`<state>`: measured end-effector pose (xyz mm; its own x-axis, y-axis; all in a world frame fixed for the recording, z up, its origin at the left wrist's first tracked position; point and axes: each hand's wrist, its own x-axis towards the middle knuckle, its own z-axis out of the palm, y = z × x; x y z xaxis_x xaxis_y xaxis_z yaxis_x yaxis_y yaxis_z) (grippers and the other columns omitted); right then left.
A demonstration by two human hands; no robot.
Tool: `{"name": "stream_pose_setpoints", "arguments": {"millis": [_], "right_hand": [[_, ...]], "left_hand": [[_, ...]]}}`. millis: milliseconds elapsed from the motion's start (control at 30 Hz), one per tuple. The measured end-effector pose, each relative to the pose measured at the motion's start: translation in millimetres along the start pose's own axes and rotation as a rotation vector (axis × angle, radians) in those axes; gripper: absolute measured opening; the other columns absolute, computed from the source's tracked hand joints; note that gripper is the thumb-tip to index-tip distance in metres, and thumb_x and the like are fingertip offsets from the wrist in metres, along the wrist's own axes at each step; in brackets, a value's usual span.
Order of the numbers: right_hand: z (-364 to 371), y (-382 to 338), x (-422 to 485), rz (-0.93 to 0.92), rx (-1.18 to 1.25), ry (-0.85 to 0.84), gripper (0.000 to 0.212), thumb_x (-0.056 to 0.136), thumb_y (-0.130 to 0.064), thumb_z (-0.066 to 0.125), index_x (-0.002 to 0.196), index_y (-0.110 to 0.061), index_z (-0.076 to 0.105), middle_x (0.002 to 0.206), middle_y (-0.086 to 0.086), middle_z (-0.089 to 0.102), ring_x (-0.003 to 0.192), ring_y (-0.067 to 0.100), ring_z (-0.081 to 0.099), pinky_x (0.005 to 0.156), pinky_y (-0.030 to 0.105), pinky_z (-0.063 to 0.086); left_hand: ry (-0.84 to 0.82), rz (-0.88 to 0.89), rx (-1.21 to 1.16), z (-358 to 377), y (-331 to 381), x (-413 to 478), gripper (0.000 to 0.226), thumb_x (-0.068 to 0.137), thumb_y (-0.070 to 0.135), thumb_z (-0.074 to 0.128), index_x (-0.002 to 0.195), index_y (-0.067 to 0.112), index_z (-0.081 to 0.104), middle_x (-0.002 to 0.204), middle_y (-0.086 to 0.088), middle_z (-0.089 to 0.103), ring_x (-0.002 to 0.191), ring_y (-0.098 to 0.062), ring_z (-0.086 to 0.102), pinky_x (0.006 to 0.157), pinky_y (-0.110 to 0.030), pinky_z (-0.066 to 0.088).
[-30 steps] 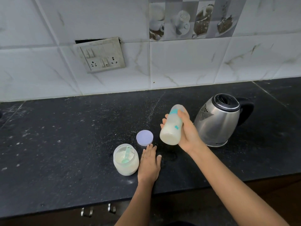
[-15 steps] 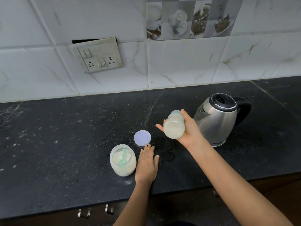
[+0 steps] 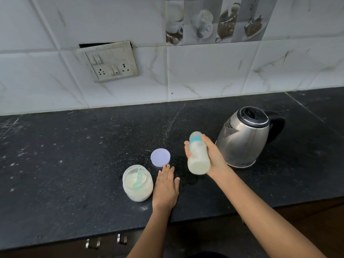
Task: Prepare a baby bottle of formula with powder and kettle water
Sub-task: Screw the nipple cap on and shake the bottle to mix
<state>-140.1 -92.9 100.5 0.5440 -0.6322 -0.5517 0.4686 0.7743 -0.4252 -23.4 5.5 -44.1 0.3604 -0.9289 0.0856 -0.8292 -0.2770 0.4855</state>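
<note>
My right hand [image 3: 214,157] grips a capped baby bottle [image 3: 197,155] with a teal collar, full of milky liquid, held in the air and tilted with its top away from me. It hangs just left of the steel kettle [image 3: 243,136], whose lid is closed. My left hand [image 3: 165,187] lies flat on the black counter [image 3: 65,155], fingers together, holding nothing. Just left of that hand stands the open powder jar [image 3: 137,183] with a green scoop [image 3: 138,178] inside. The jar's pale lid [image 3: 160,157] lies on the counter beyond my left fingertips.
A white tiled wall with a switch and socket plate [image 3: 109,61] rises behind the counter. The counter's front edge runs below my wrists, with drawer handles [image 3: 122,239] under it. Powder specks dot the counter surface.
My right hand has swung the bottle: it was tilted, then pointed base-on toward me, and now tilts back with its side showing. My left hand stays flat on the counter.
</note>
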Motion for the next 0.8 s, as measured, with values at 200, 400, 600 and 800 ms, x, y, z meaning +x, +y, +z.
{"name": "stream_pose_setpoints", "arguments": {"millis": [200, 400, 600, 800], "right_hand": [[-9.1, 7.9, 2.1, 0.108, -0.111, -0.153, 0.048, 0.083, -0.04, 0.058, 0.115, -0.004, 0.061, 0.096, 0.016, 0.069, 0.068, 0.025, 0.068, 0.06, 0.032, 0.058], [-14.5, 11.6, 13.8, 0.094, -0.013, -0.16, 0.048, 0.089, -0.039, 0.056, 0.121, -0.003, 0.057, 0.099, 0.018, 0.068, 0.076, 0.027, 0.068, 0.067, 0.038, 0.06], [-15.8, 2.2, 25.8, -0.122, 0.052, -0.176, 0.048, 0.088, -0.034, 0.063, 0.12, 0.001, 0.056, 0.104, 0.017, 0.064, 0.086, 0.027, 0.068, 0.072, 0.045, 0.06], [-18.5, -6.2, 23.9, -0.181, -0.173, -0.286, 0.064, 0.087, -0.03, 0.067, 0.142, -0.019, 0.038, 0.107, 0.02, 0.066, 0.084, 0.033, 0.069, 0.069, 0.048, 0.058]], "left_hand": [[0.0, -0.001, 0.003, 0.8, -0.9, -0.3, 0.051, 0.104, 0.034, 0.029, 0.151, 0.016, 0.027, 0.16, -0.002, 0.02, 0.149, -0.013, 0.009, 0.119, -0.024, -0.003], [-0.002, -0.007, -0.01, -0.1, -0.9, -0.2, 0.05, 0.104, 0.033, 0.03, 0.151, 0.015, 0.027, 0.16, -0.002, 0.02, 0.149, -0.013, 0.009, 0.118, -0.024, -0.004], [0.003, -0.005, -0.029, 1.5, -1.4, 0.7, 0.05, 0.104, 0.032, 0.032, 0.15, 0.014, 0.029, 0.16, -0.003, 0.021, 0.149, -0.014, 0.01, 0.118, -0.024, -0.004], [0.007, 0.002, -0.039, 3.5, -3.3, 0.6, 0.05, 0.104, 0.033, 0.033, 0.15, 0.014, 0.029, 0.16, -0.004, 0.021, 0.149, -0.014, 0.01, 0.117, -0.023, -0.005]]}}
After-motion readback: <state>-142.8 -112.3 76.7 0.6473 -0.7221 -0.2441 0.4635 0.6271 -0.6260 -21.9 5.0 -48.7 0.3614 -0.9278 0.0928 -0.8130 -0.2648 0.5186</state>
